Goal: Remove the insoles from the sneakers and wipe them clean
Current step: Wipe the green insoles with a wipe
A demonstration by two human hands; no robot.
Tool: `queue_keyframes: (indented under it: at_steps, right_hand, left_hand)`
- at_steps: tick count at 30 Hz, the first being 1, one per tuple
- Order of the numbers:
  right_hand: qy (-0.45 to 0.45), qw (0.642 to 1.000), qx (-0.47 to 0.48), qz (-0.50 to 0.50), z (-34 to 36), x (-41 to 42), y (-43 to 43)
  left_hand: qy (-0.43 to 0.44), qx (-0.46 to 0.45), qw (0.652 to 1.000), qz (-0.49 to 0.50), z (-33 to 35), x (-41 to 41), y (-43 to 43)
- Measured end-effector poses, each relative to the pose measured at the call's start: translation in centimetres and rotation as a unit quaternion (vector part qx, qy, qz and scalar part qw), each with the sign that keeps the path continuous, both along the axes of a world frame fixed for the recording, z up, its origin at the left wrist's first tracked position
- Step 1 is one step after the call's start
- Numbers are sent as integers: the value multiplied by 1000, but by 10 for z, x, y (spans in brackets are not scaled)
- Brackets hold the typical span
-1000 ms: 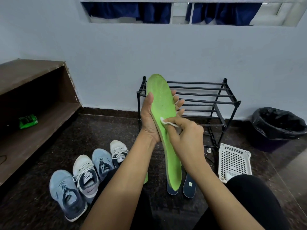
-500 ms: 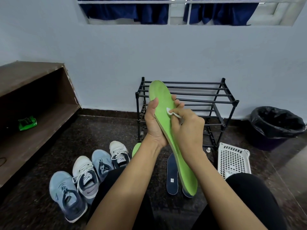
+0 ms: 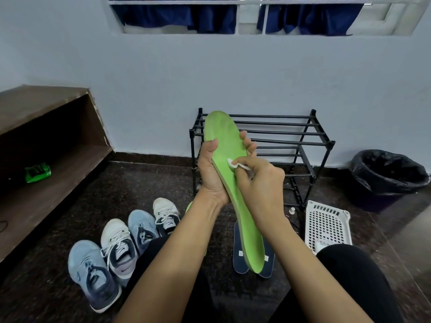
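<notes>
My left hand (image 3: pixel 212 170) grips a long green insole (image 3: pixel 225 138) around its middle, toe end up and heel end down near the floor. A small white wipe (image 3: pixel 235 164) is pinched in my right hand (image 3: pixel 261 185) and pressed against the insole's green face just below my left thumb. Two dark blue insoles (image 3: pixel 240 255) lie on the floor behind the green one's heel. Part of a second green insole (image 3: pixel 189 207) shows behind my left forearm. Several sneakers (image 3: pixel 119 248), blue and white, stand in a row on the floor at the left.
A black metal shoe rack (image 3: pixel 303 141) stands against the wall ahead. A white perforated basket (image 3: pixel 326 224) lies right of it, and a black lined bin (image 3: pixel 387 176) beyond. A brown wooden shelf (image 3: pixel 51 169) with a green packet (image 3: pixel 37 171) runs along the left.
The insole has tilted and come lower, its heel end swinging right toward the dark blue insoles. My right hand with the wipe slid up, then slightly back down its face.
</notes>
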State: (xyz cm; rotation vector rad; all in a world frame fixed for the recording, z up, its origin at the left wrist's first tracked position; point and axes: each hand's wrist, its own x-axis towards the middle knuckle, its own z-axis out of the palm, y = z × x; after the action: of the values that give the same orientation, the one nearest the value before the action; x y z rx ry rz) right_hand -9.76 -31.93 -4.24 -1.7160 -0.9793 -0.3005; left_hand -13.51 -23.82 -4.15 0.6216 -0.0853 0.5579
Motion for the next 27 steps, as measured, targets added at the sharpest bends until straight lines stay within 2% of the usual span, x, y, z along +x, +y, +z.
queue_keyframes:
  at_steps: [6,16,27]
  right_hand:
    - [-26,999,18,-42,2,11,4]
    - [11,998,-25,55,-4,-17,-15]
    - [-64,996,13,-62,3,9,4]
  left_hand:
    - [6,22,1000,-20,0,0,-4]
    - [-23,4,1000,7,2,-3,14]
    - [0,6,1000,-14,-2,0,-6]
